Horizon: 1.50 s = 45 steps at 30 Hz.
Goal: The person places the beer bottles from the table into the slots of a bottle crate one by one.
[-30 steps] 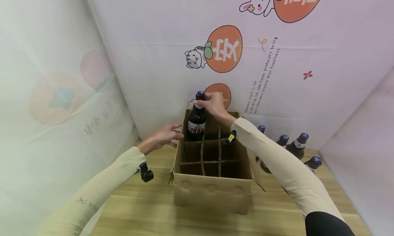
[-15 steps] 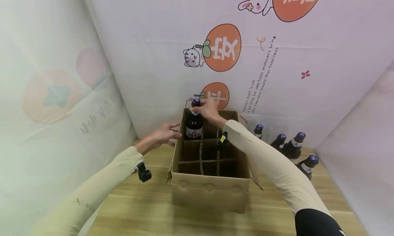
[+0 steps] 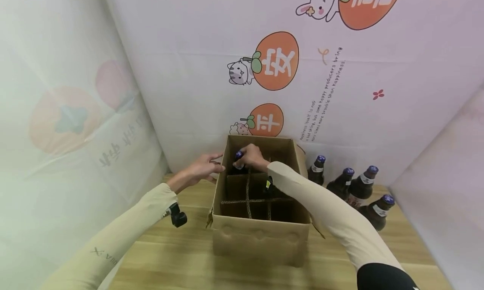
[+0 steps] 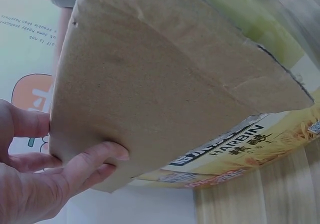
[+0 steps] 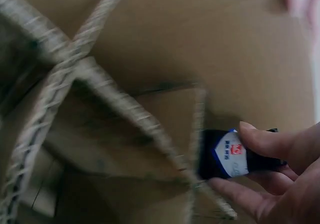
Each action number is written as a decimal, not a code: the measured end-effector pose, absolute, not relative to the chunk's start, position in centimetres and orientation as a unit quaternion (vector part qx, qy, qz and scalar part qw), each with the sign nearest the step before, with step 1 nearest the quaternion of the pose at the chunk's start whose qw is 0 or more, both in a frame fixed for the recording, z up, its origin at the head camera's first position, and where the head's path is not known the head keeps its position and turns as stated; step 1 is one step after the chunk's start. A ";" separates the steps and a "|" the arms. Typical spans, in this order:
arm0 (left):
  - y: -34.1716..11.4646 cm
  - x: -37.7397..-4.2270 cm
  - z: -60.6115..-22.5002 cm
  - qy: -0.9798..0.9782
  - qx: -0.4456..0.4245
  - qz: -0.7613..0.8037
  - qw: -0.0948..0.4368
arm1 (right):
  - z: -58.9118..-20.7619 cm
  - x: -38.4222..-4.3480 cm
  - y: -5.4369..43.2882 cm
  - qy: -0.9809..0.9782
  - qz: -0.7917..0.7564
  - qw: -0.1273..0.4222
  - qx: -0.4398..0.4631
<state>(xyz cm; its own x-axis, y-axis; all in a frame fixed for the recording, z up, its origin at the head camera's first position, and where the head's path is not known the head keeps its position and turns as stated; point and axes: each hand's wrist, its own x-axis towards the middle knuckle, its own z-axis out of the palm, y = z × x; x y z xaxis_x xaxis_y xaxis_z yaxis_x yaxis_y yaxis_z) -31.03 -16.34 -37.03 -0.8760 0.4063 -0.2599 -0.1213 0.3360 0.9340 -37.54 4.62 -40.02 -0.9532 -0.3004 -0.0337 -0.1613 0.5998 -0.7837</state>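
Observation:
My right hand [image 3: 251, 156] pinches the neck of a dark beer bottle [image 3: 238, 155] inside the cardboard box [image 3: 261, 241]. The bottle stands in the box's back left compartment; only its blue cap and neck show above the divider. In the right wrist view, thumb and fingers lie on either side of the bottle's white neck label [image 5: 234, 155]. My left hand [image 3: 200, 168] rests against the outside of the box's left wall near the back corner, its fingers fairly straight. In the left wrist view the fingertips touch the brown cardboard flap [image 4: 150, 79].
Corrugated dividers [image 3: 248, 190] split the box into several compartments. Several capped beer bottles [image 3: 362, 187] stand on the wooden table [image 3: 170, 256] right of the box, partly behind the right sleeve. A printed cloth wall [image 3: 204, 92] rises close behind.
The bottle has gone down into the back left compartment, and my right hand has dropped below the box rim with it. My left hand has stayed at the box's side.

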 end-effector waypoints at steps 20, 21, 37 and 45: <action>-16.6 -30.9 -36.5 0.785 0.080 0.570 0.231 | -36.8 -38.7 5.1 0.874 -0.410 0.196 -0.169; -16.6 -30.9 -36.5 0.785 0.080 0.569 0.231 | -36.8 -38.7 5.2 0.874 -0.407 0.205 -0.170; -16.6 -30.9 -37.0 0.787 0.081 0.569 0.224 | -34.4 -39.7 7.9 0.847 -0.378 0.336 -0.167; -16.4 -31.3 -37.3 0.789 0.084 0.565 0.225 | -33.5 -39.9 10.1 0.843 -0.430 0.286 -0.153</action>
